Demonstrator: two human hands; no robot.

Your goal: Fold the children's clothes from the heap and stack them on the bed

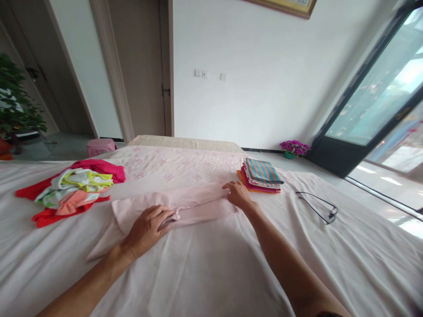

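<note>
A pale pink garment point(198, 203) lies folded lengthwise into a long strip on the covered table, with one part of it slanting out at the lower left. Near its middle, my left hand point(150, 226) has its fingers closed on a bunched bit of the fabric. At the right end of the strip, my right hand point(239, 195) grips the cloth with bent fingers. Just beyond that hand sits a stack of folded cloths point(262, 174), a blue and orange striped one on top. A loose heap of clothes point(79, 187) in red, yellow, white and coral lies to the left.
Black-framed glasses point(322, 209) rest on the pale tablecloth point(211, 273) at the right. Past the table are a pink stool point(101, 146), a pot of purple flowers point(295, 148), a leafy plant point(18, 101) and a glass door point(373, 88).
</note>
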